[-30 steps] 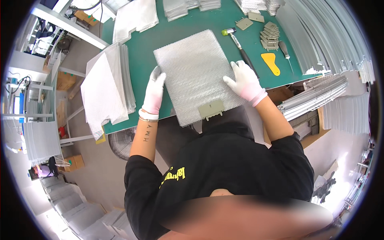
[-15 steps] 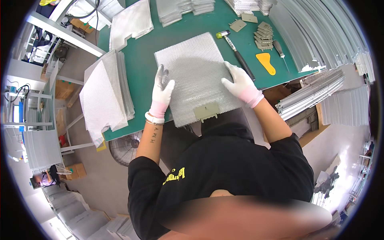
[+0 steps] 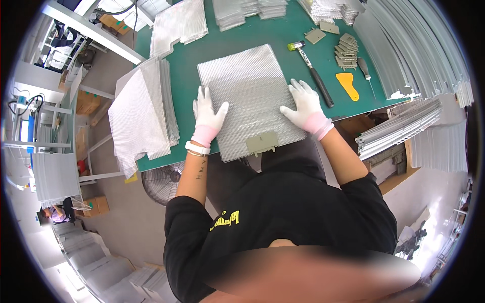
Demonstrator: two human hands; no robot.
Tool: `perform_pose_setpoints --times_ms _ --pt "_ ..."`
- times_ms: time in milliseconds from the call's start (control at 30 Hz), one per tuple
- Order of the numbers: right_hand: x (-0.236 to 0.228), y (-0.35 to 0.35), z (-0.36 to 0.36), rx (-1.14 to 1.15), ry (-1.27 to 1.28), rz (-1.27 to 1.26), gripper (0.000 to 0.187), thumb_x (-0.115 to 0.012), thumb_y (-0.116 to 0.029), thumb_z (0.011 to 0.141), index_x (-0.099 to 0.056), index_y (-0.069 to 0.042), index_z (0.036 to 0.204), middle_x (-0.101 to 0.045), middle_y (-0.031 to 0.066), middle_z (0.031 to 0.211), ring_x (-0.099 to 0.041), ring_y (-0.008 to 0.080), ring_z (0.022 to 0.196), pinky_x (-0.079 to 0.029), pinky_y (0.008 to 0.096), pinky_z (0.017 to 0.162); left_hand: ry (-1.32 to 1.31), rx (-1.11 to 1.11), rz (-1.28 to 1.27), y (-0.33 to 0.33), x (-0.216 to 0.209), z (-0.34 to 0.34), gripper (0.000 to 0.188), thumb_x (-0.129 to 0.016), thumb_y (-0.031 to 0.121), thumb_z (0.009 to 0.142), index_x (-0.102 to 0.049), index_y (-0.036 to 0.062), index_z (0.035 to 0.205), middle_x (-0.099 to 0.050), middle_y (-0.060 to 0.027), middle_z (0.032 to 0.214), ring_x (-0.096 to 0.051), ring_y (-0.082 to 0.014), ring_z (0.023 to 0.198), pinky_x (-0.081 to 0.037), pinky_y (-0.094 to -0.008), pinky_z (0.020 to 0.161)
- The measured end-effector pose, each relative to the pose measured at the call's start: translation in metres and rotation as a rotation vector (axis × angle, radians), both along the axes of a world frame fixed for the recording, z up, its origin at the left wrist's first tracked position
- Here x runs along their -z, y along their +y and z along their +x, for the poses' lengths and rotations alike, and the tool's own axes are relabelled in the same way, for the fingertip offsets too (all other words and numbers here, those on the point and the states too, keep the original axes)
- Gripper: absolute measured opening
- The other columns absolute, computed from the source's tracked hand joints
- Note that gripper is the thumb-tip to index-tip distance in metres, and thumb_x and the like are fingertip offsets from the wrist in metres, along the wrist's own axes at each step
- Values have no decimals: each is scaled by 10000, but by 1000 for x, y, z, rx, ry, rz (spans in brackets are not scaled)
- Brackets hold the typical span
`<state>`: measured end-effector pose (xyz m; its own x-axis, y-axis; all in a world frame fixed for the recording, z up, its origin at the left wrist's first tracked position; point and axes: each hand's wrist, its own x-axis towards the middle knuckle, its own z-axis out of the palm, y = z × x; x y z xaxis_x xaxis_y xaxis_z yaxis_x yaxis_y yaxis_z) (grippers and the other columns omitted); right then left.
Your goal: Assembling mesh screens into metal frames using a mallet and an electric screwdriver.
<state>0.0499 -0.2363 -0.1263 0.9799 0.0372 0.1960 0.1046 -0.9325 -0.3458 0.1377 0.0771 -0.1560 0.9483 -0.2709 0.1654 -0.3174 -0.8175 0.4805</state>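
Observation:
A silvery mesh sheet (image 3: pixel 247 91) lies on the green table in front of me, its near edge overhanging the table edge. A grey-green plastic bracket (image 3: pixel 261 143) sits at the middle of that near edge. My left hand (image 3: pixel 208 113), in a white and pink glove, rests along the sheet's left edge, fingers stretched out and thumb over the mesh. On the right edge, my right hand (image 3: pixel 305 107) lies with fingers spread, its thumb on the sheet. Neither hand grips anything; whether the sheet is single or several layers I cannot tell.
Right of the sheet lie a mallet (image 3: pixel 314 73), a yellow scraper (image 3: pixel 347 86), a screwdriver (image 3: pixel 366 70) and a pile of grey-green brackets (image 3: pixel 346 50). Mesh stacks stand at left (image 3: pixel 144 108) and at the back (image 3: pixel 179 25). Long metallic strips (image 3: pixel 414 45) line the right side.
My right hand's fingers have spread and lie flatter beside the sheet. My left hand has flattened out at the left edge. The whole view has shifted slightly; the bracket stays on the near edge.

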Motion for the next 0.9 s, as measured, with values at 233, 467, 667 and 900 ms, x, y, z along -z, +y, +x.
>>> perform_pose_setpoints --times_ms 233,467,667,900 --pt "18 -23 4 8 -68 267 552 -687 -317 864 -594 34 1280 -529 240 1415 -443 415 1358 -339 465 1156 24 258 -471 9 -14 5 852 -680 181 907 -184 26 1581 -45 -215 1666 -200 -357 1515 -207 -466 1227" --pt "20 -20 3 -53 -91 221 527 -694 -273 856 -596 14 1287 -528 227 1419 -438 411 1361 -337 469 1157 193 215 -738 -1 -12 10 775 -650 112 900 -247 -30 1545 -116 -200 1657 -241 -331 1507 -292 -428 1198" --pt "20 -26 -1 -71 -118 229 536 -684 -307 861 -599 8 1286 -555 214 1388 -452 396 1352 -355 462 1148 36 105 -123 -7 -15 17 723 -699 185 853 -406 -77 1459 -277 -247 1593 -347 -377 1443 -314 -404 1184" --pt "10 -63 -67 16 -286 349 336 -660 -109 856 -634 -18 1178 -635 186 1233 -548 378 1230 -419 455 1075 -75 -160 314 -34 -56 2 878 -817 386 730 -465 63 1466 -295 -204 1580 -405 -414 1353 -382 -449 1113"
